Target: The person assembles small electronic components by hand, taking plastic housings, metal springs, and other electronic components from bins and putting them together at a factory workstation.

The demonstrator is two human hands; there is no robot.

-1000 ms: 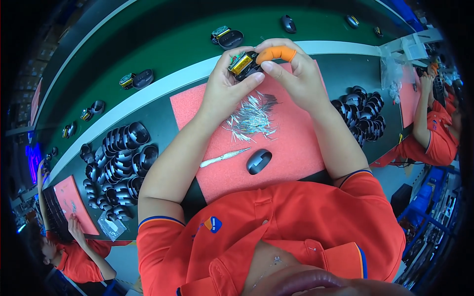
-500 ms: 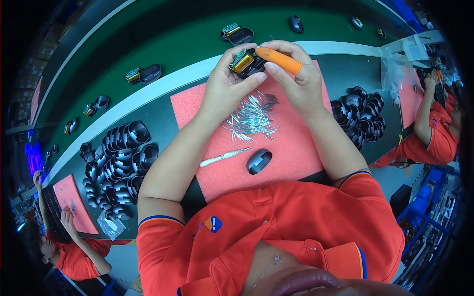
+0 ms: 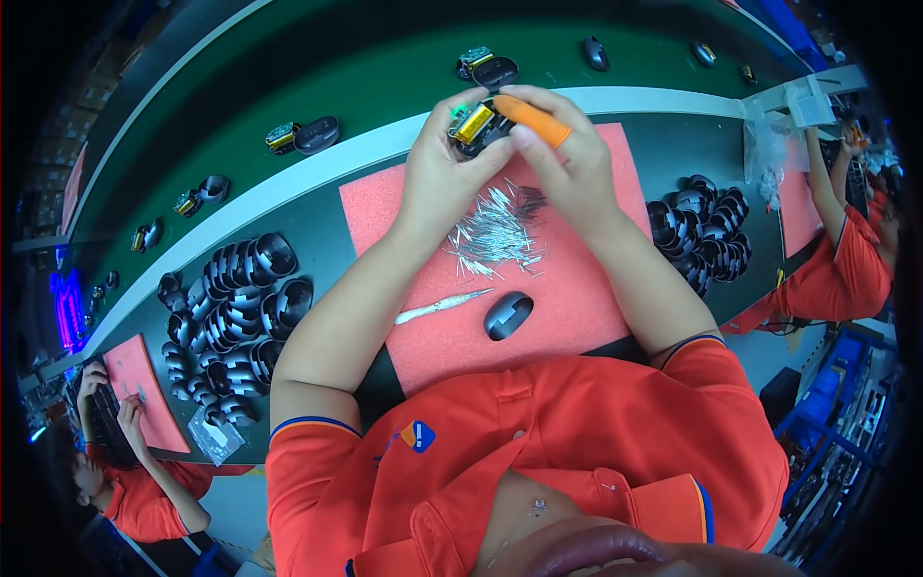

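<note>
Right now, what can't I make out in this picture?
All in the head view:
Underside of the open device: hidden by the left hand.
Fingertip on the right hand: covered by the orange finger sleeve.
Count of thin metal pieces: too small and tangled.
Count of black shells at left: they overlap.
The lower-left co-worker's fingers: too small for detail.

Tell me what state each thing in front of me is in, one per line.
Left hand: closed around the device
Right hand: fingers on the device's right side
Device: open, yellow part exposed, green glow showing
Orange finger cover: worn on a right-hand finger
Metal pins: loose, heaped
White tool: lying flat
Dark oval shell: lying on the mat
Left shells: nested in rows
Right shells: clustered
</note>
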